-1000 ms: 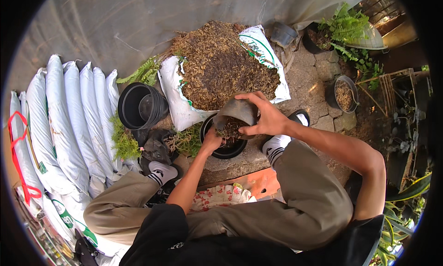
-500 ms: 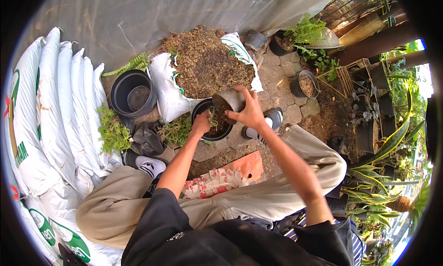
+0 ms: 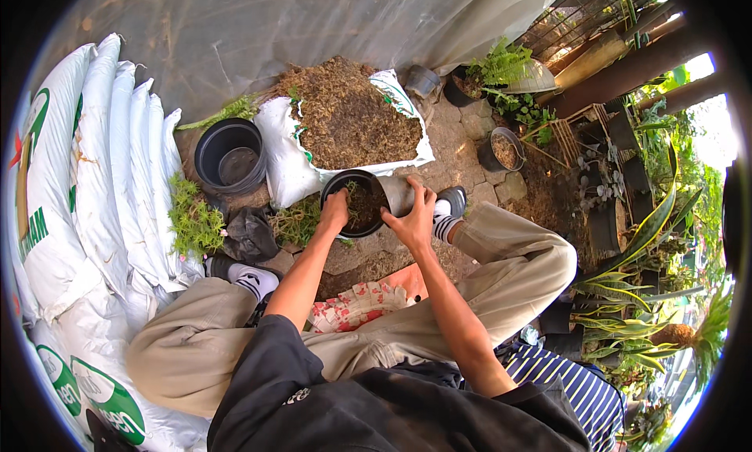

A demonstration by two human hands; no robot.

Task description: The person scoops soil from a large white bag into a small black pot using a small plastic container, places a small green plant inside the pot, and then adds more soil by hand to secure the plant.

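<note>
A black plant pot (image 3: 365, 234) stands in front of me with dark soil and a thin green plant (image 3: 356, 205) inside. My left hand (image 3: 334, 212) reaches over its left rim, fingers closed at the plant's stems; the fingertips are partly hidden. My right hand (image 3: 411, 217) is curled round a grey cup-like container (image 3: 399, 192), which is beside the pot's right rim. The thumb of that hand is close to the rim. Just beyond the pot lies a torn-open white sack (image 3: 286, 170), heaped with brown crumbly potting mix (image 3: 352, 111).
Empty black pots (image 3: 229, 158) stand at the left, near leafy plants (image 3: 192, 217) and a black plastic bag (image 3: 249, 234). White sacks (image 3: 102, 170) are stacked along the left side. At the right are a small pot (image 3: 501, 150), a fern (image 3: 501, 64) and shelved plants.
My right hand has brought the grey container from its tilt over the pot down to the pot's right side. The left hand has stayed at the plant.
</note>
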